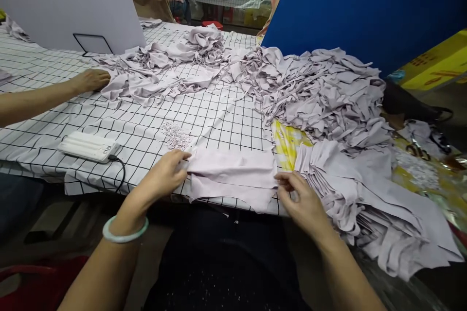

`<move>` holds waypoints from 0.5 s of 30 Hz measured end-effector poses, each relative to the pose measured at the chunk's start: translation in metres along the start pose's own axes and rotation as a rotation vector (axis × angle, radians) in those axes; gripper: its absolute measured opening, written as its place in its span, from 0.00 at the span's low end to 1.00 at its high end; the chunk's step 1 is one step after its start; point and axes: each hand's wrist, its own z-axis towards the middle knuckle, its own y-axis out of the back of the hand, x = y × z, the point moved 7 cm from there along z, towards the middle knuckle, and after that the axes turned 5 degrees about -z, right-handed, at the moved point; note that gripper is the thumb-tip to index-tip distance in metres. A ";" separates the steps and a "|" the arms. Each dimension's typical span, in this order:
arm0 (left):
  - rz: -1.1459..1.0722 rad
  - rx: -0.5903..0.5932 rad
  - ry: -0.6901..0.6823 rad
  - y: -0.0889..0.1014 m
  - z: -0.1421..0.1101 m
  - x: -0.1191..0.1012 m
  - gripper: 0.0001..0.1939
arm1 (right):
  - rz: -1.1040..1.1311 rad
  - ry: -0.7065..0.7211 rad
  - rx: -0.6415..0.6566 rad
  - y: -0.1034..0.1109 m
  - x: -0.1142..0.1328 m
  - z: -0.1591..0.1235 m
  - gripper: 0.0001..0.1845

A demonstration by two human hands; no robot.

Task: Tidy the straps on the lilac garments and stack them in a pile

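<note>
A pale pinkish-grey cut fabric piece (233, 167) lies at the table's front edge, partly folded so that two layers show. At its left end, my left hand (166, 175), with a pale green bangle on the wrist, pinches the upper corner. My right hand (301, 199) grips the right edge between thumb and fingers. Just behind the left fingertips is a small heap of tiny fabric scraps (175, 135). Beside my right hand, a stack of similar fabric pieces (365, 189) hangs over the table edge.
A large fabric pile (328, 92) covers the right side of the checked tablecloth (226, 112). A white power bank (88, 146) with a cable sits at left. Another person's hand (95, 79) rests by loose fabric. White and blue boards (350, 5) stand behind.
</note>
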 end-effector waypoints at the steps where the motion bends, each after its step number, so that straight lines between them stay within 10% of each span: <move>1: 0.035 -0.014 0.003 0.004 0.006 -0.003 0.20 | 0.059 -0.058 -0.031 0.004 -0.002 0.007 0.11; 8: 0.149 0.046 -0.022 -0.016 0.056 -0.012 0.07 | -0.010 -0.311 0.013 -0.022 -0.036 0.062 0.14; 15: 0.181 -0.295 0.023 -0.001 0.027 -0.009 0.15 | 0.056 -0.442 -0.053 -0.021 -0.047 0.060 0.29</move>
